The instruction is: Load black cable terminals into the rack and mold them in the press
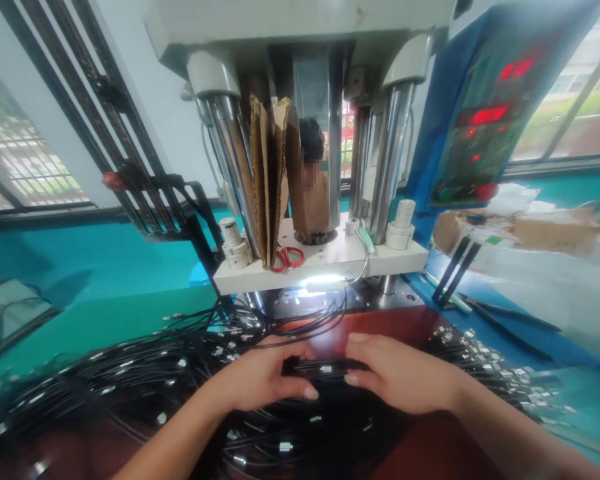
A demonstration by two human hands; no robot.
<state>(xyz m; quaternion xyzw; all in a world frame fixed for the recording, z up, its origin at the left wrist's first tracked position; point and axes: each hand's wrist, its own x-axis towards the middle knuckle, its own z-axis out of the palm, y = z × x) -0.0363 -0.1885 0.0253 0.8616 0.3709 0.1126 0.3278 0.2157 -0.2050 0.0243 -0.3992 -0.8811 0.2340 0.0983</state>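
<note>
Head view: the left hand (260,380) and the right hand (400,377) meet over a heap of black cables (130,387), and between them they pinch a short bundle of cable ends (325,367) fitted with small metal connectors. The bundle lies level, spanning the gap between the two hands; the left thumb and curled fingers close on its left end, the right thumb and fingers close on its right end, both grips narrow. It sits just above the dark red work surface (420,447), in front of the press machine (320,133). The machine's white base plate (410,257) carries red-handled scissors (287,257), folded cardboard (267,180) standing upright between the steel columns, and a lit lamp strip (325,283) under its front edge. To the right of the right hand lies a loose spread of small metal clips (485,363). A blue control panel (480,120) with red digits stands at the upper right.
</note>
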